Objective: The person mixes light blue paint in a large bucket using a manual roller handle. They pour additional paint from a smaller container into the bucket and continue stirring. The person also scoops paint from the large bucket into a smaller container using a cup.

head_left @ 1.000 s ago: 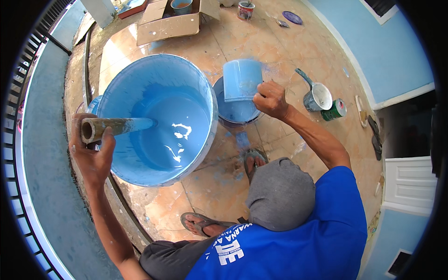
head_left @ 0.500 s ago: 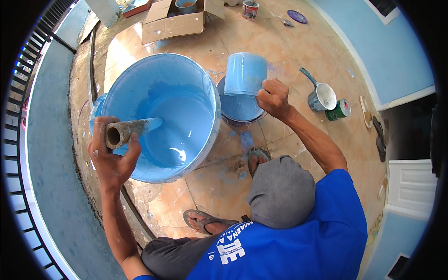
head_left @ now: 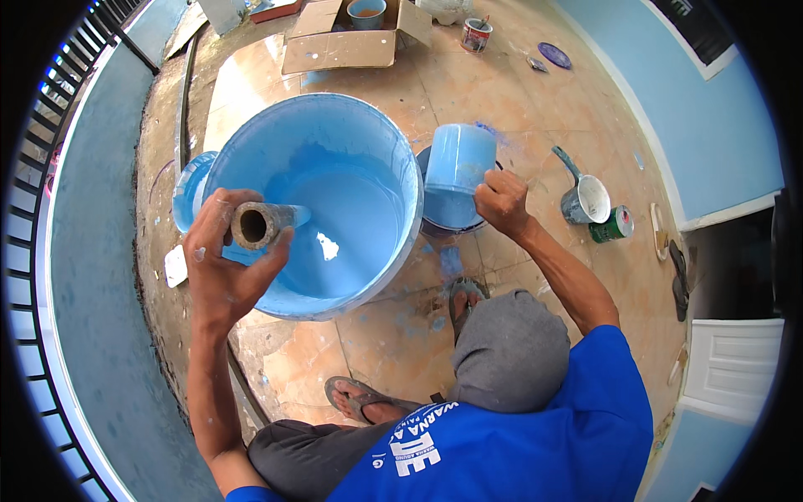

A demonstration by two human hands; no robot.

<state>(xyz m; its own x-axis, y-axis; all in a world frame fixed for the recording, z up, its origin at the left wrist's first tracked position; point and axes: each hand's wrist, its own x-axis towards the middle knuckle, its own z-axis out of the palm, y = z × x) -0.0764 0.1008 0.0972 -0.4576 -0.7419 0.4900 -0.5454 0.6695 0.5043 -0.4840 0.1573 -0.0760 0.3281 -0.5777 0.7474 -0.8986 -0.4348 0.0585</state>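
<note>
My left hand (head_left: 227, 276) is closed around the top of a hollow, paint-stained pipe (head_left: 284, 216). The pipe's lower end stands in light blue paint inside a large bucket (head_left: 251, 142). To the right, my right hand (head_left: 504, 203) grips a blue-coated dipper (head_left: 462, 159) at its near right side; the handle is hidden by the fingers. The dipper is tilted over a smaller dark-rimmed bucket (head_left: 443, 231) that also holds blue paint. Whether paint is running from the dipper cannot be seen.
A paint-smeared saucepan (head_left: 588, 201) and a green can (head_left: 615, 224) lie at the right. Beyond are an open cardboard box (head_left: 339, 54), a small paint can (head_left: 476, 35) and a purple lid (head_left: 554, 56). Another blue container (head_left: 191, 188) adjoins the large bucket's left. A railing wall runs along the left.
My left hand has swung the pipe's top rightward over the large bucket. My right hand still holds the dipper over the smaller bucket. The whole view has shifted slightly.
</note>
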